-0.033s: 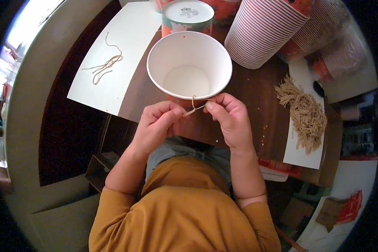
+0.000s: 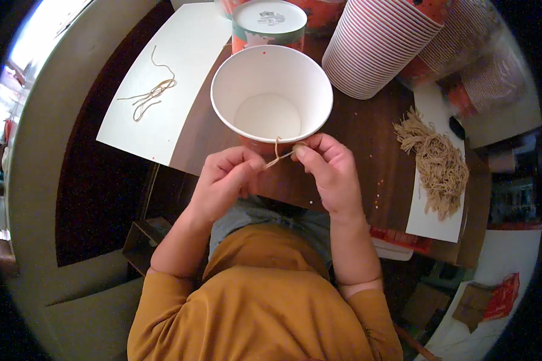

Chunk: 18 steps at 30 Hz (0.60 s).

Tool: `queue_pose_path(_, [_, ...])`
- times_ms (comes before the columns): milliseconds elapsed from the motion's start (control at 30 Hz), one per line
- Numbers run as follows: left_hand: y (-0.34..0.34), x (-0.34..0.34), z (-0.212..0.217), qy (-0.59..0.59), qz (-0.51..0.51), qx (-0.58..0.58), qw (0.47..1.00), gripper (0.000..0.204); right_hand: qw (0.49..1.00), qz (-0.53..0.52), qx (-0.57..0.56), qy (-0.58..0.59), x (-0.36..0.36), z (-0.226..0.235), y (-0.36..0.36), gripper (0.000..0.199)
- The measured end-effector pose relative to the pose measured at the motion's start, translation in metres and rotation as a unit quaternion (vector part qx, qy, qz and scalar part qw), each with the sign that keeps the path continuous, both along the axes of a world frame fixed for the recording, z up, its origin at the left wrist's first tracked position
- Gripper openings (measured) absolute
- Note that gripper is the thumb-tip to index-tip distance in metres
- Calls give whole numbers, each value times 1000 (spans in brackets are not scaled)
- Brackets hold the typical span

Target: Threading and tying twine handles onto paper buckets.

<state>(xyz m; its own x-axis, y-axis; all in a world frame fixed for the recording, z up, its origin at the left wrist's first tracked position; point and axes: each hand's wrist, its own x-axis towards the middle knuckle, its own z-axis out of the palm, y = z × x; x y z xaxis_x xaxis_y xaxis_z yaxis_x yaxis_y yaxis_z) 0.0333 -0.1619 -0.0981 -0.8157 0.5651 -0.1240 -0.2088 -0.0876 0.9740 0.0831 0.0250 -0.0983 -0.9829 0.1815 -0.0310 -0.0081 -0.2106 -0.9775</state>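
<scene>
A large white-lined paper bucket (image 2: 271,90) with an orange-red outside stands open end up at the table's near edge. A piece of tan twine (image 2: 274,161) loops over its near rim and runs down between my hands. My left hand (image 2: 226,180) pinches one part of the twine between thumb and fingertips. Close against the bucket's near side, my right hand (image 2: 328,168) pinches the other part with thumb and forefinger. The twine is drawn taut between them. Whether it passes through a hole under the rim is hidden.
Behind the bucket stands an upturned patterned bucket (image 2: 270,21). A tall stack of nested buckets (image 2: 382,45) leans at the back right. Loose twine (image 2: 153,90) lies on a white sheet (image 2: 132,132) at left; a twine bundle (image 2: 436,165) lies at right.
My left fingertips have shifted very slightly toward me along with the twine. My right hand and the bucket look the same.
</scene>
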Motion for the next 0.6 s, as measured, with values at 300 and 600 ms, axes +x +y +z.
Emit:
queue_pose_path(300, [-15,27,29,82,-15,-44,995,10,739,-69,558,370,11,6,-9,35])
queue_pose_path(600, [-27,35,44,169,-11,-65,983,10,712,-59,537,449,-2,9,-14,21])
